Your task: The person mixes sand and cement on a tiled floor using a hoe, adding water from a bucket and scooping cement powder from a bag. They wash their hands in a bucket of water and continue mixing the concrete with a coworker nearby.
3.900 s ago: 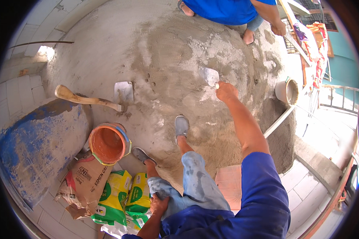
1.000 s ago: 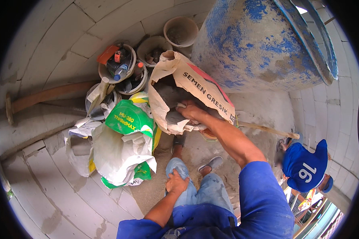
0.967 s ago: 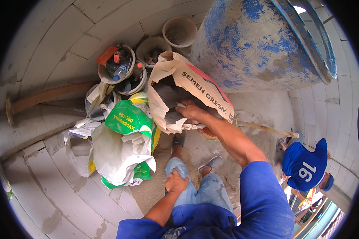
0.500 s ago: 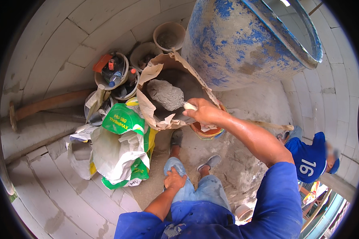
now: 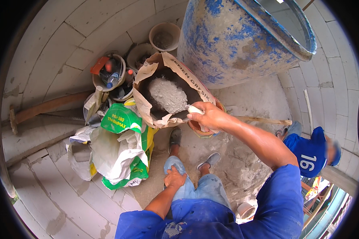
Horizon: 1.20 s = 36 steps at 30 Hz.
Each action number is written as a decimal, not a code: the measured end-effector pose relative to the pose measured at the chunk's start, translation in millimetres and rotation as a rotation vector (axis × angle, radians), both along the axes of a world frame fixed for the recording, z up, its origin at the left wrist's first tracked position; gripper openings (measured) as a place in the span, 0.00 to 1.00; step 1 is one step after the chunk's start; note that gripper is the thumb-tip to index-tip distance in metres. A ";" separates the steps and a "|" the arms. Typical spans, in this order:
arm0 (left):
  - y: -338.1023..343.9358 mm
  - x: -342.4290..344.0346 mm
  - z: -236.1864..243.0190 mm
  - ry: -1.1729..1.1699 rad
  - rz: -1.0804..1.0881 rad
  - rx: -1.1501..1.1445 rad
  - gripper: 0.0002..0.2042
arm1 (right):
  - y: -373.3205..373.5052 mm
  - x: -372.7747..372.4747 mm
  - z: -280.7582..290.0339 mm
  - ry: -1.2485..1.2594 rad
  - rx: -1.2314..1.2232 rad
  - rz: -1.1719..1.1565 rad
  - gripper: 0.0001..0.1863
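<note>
My right hand grips the white handle of a trowel. Its blade is hidden under a lumpy heap of grey powder within the mouth of a torn brown paper sack. An orange bucket shows behind the sack and my wrist. My left hand rests on my left knee, fingers curled over the jeans. Left of the sack lie crumpled green, yellow and white bags.
Behind are several small buckets with bottles and tools, a large scuffed blue drum and a curved wooden plank. A wooden handle lies rightward. A crouching co-worker in blue is at the right.
My right hand has drawn out from deep in the sack toward its right side, bringing up the powder-laden trowel. My left hand stays on the knee. Earliest, I faced the wet floor patch.
</note>
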<state>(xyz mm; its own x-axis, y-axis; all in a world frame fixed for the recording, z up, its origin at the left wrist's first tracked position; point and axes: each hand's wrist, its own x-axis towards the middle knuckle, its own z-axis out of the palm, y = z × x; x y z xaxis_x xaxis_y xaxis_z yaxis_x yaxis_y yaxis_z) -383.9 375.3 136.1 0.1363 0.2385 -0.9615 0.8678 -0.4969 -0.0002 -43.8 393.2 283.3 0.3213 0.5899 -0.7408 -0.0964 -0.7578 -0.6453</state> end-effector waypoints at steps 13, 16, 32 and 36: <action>1.6 12.2 0.3 0.014 -0.072 -0.002 0.46 | -27.1 -6.1 32.8 0.043 0.132 -0.085 0.21; 6.3 16.7 4.4 0.021 -0.102 0.013 0.46 | -36.2 -12.8 32.7 0.013 0.220 -0.131 0.20; -22.0 35.9 -12.7 -0.024 -0.488 0.079 0.50 | -257.7 -81.3 40.1 -0.192 0.438 -0.569 0.18; -45.3 38.7 -22.4 -0.018 -0.598 0.122 0.52 | -349.8 -141.8 10.9 -0.309 0.361 -0.838 0.23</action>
